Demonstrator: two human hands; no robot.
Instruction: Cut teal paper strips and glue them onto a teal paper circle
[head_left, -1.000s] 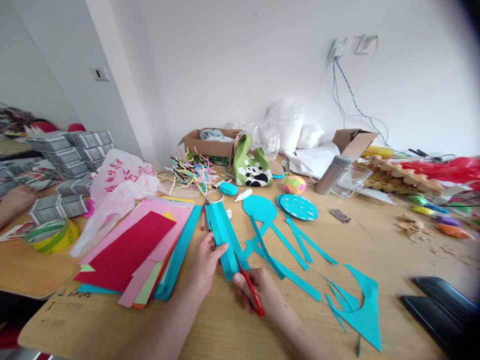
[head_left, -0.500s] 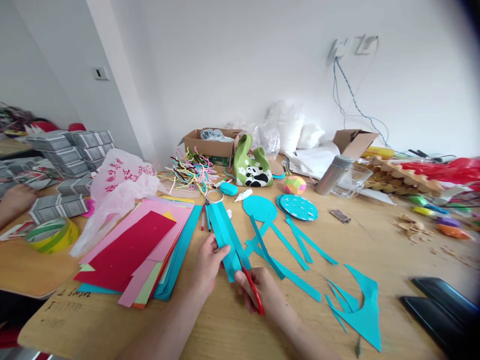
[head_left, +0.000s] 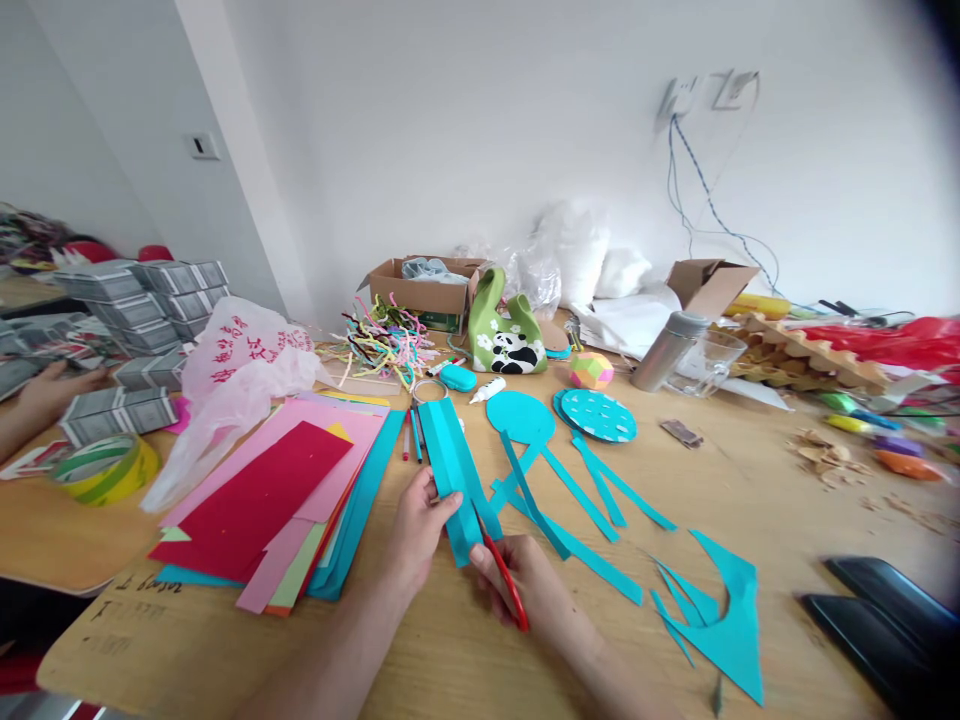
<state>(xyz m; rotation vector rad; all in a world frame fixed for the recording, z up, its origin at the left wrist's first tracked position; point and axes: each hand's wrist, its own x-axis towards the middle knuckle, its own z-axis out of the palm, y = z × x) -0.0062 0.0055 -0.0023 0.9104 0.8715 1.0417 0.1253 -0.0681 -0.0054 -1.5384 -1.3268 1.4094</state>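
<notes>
My left hand (head_left: 421,525) pinches a folded strip of blue paper (head_left: 448,455), its thumb on top. My right hand (head_left: 517,580) is closed around red-handled scissors (head_left: 510,585), and their blades lie in a cut along the paper's right side. A narrow flap of the paper stands apart on the right of that cut. Just right of my hands lie loose cut blue strips (head_left: 577,495) and a blue paper circle (head_left: 520,416). My right fingers are partly hidden behind the scissor handle and the hand itself.
Stacked coloured paper (head_left: 270,490) lies left, near a plastic bag (head_left: 240,370) and a tape roll (head_left: 105,468). A co-worker's hand (head_left: 56,395) is at far left. Behind stand a green panda bag (head_left: 506,335) and a steel bottle (head_left: 670,350). Blue offcuts (head_left: 731,620) lie right.
My hands, the paper and the scissors look nearly unchanged. The co-worker's hand at far left has moved right, its fingers further out.
</notes>
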